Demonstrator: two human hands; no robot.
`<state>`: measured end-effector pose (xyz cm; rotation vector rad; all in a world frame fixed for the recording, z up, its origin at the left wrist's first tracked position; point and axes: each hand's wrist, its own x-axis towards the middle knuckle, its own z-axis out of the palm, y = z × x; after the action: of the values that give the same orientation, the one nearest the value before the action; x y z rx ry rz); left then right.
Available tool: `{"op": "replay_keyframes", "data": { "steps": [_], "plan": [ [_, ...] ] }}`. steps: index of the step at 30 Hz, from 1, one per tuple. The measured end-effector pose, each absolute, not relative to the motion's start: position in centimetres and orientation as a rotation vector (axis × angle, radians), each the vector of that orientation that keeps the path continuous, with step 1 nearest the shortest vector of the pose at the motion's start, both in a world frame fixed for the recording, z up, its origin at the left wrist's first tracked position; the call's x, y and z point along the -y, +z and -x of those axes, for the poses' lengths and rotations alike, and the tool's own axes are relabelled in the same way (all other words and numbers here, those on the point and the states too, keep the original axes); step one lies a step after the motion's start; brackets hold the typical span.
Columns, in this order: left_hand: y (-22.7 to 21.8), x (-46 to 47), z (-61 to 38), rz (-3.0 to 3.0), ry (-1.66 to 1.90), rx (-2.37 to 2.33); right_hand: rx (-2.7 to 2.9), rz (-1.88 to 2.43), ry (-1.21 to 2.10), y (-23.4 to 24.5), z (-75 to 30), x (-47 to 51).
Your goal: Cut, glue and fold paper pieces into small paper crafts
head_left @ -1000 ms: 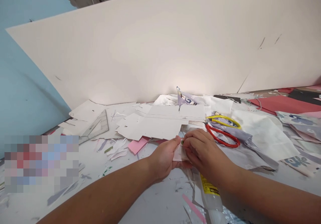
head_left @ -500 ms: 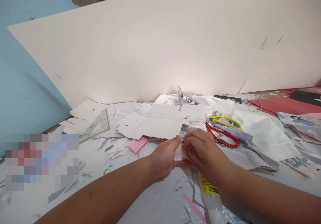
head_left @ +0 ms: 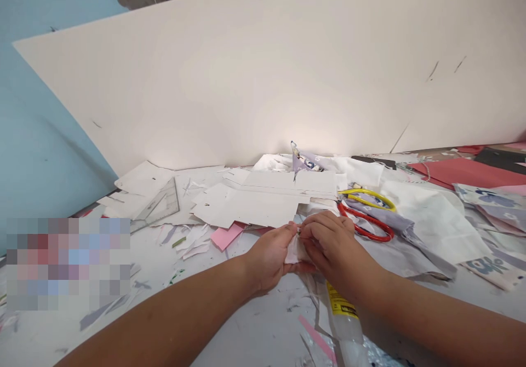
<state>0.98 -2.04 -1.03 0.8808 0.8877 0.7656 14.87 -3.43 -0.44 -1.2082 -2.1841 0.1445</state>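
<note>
My left hand [head_left: 271, 260] is closed on a small pale piece [head_left: 292, 252], thumb at its top edge and fingers beneath. Whether the piece is paper or cloth I cannot tell. My right hand [head_left: 326, 244] pinches at the same piece from the right, its fingertips almost meeting my left thumb and covering part of it. Just under my right wrist lies a clear glue bottle [head_left: 347, 326] with a yellow label. Scissors with one yellow handle [head_left: 372, 196] and one red handle [head_left: 376, 234] rest on cloth right of my right hand.
Cut white card [head_left: 250, 205] lies beyond my hands, with a clear set square [head_left: 164, 205] at its left. Pink paper [head_left: 227, 236] and scraps litter the table. White cloth [head_left: 431, 219] and red sheets [head_left: 472, 174] lie to the right. A large white board [head_left: 263, 82] stands behind.
Both hands stay at nearly the same spot with the pale piece between them. My right fingers have shifted very slightly; the things around have not moved.
</note>
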Motion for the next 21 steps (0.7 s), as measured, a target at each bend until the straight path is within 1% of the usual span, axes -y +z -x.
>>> {"op": "replay_keyframes", "data": {
  "steps": [21],
  "plan": [
    [-1.76, 1.87, -0.98, -0.869, 0.796, -0.875, 2.245, 1.272, 0.108, -0.34, -14.58, 3.41]
  ]
}}
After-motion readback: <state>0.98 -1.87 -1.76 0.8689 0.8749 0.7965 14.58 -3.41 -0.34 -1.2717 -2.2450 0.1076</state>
